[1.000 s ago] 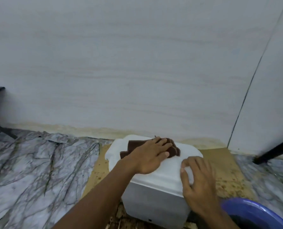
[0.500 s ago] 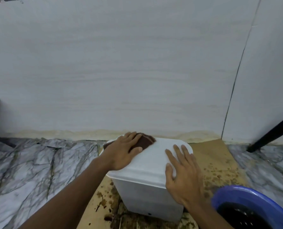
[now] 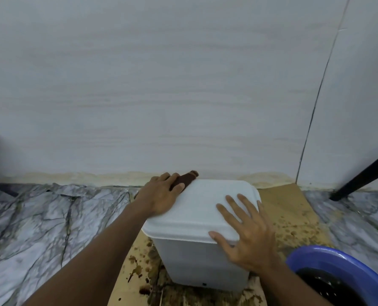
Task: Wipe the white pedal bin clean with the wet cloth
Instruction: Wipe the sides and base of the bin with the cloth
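Left grip (image 3: 159, 195) flat, pressing cloth (image 3: 184, 178) at bin (image 3: 201, 261) far-left edge; right grip (image 3: 247, 235) spread on lid (image 3: 201, 206).

White bin (image 3: 202, 259), seemingly brown cloth (image 3: 184, 179)

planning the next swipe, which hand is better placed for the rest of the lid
Probably left: the left hand presses the brown cloth on the white pedal bin, far-left corner; the right hand lies flat, holding nothing.

Left hand (image 3: 160, 196) pressing brown cloth (image 3: 185, 178) on white pedal bin (image 3: 202, 263), far-left corner, right hand (image 3: 248, 239) flat on lid (image 3: 202, 206)
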Available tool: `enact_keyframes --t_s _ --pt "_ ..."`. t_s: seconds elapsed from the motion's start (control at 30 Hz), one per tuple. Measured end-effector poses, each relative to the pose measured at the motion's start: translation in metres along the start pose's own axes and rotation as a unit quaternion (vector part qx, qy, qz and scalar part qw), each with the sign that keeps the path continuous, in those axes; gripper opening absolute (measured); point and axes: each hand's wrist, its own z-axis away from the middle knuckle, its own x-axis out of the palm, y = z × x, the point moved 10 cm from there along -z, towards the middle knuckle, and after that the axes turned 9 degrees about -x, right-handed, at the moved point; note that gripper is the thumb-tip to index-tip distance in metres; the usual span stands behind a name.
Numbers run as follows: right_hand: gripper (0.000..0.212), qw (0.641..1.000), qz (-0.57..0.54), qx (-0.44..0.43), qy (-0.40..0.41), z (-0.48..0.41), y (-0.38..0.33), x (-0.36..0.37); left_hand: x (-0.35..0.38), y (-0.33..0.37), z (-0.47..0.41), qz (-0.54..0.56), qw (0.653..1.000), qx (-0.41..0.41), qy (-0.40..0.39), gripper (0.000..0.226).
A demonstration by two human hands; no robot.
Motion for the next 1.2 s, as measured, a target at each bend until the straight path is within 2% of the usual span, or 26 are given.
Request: enact_keyframes --t_s 0.1,0.17,0.27,0.33,0.47,0.6,0.67,0.83,1.0,1.1,1.2 --pt "0.054 0.997 -0.021 -0.071 -0.003 -0.010 0.033 0.002 0.000 0.003 0.006 0.022 1.000 -0.018 0.009 0.052" --pt "0.054 0.994 -0.040 -0.096 -0.030 -0.016 0.056 0.005 0.001 0.021 0.020 0.005 1.000 0.017 0.023 0.054" --pt "0.056 0.993 -0.064 -0.078 -0.059 -0.022 0.068 0.009 0.013 0.051 0.049 -0.017 0.993 0.117 0.002 0.057" --pt "0.057 0.994 -0.078 -0.053 -0.049 -0.021 0.060 0.007 0.020 0.049 0.055 -0.007 0.989 0.143 -0.022 0.055" --pt "0.065 0.994 -0.099 -0.017 -0.032 -0.014 0.038 0.002 0.018 0.026 0.042 0.017 0.993 0.108 -0.032 0.054" --pt "0.090 0.995 -0.060 -0.002 -0.082 -0.006 0.024 0.007 0.014 0.023 0.038 0.002 0.996 0.090 -0.022 0.057" --pt "0.096 0.993 -0.039 0.008 -0.112 -0.001 0.024 0.013 0.012 0.019 0.035 -0.003 0.997 0.079 -0.021 0.058" --pt "0.084 0.987 -0.035 -0.031 -0.155 0.003 0.033 0.020 0.006 0.005 0.028 0.024 0.999 0.036 -0.026 0.060" --pt "0.084 0.982 -0.068 -0.054 -0.165 -0.005 0.047 0.027 0.010 0.005 0.026 0.039 0.999 0.014 -0.027 0.061" --pt "0.082 0.972 -0.099 -0.089 -0.191 -0.021 0.064 0.039 0.012 0.001 0.031 0.046 0.998 -0.027 -0.012 0.062" --pt "0.080 0.970 -0.026 -0.071 -0.232 -0.046 0.093 0.054 0.017 0.003 0.043 0.051 0.997 -0.064 0.013 0.063"
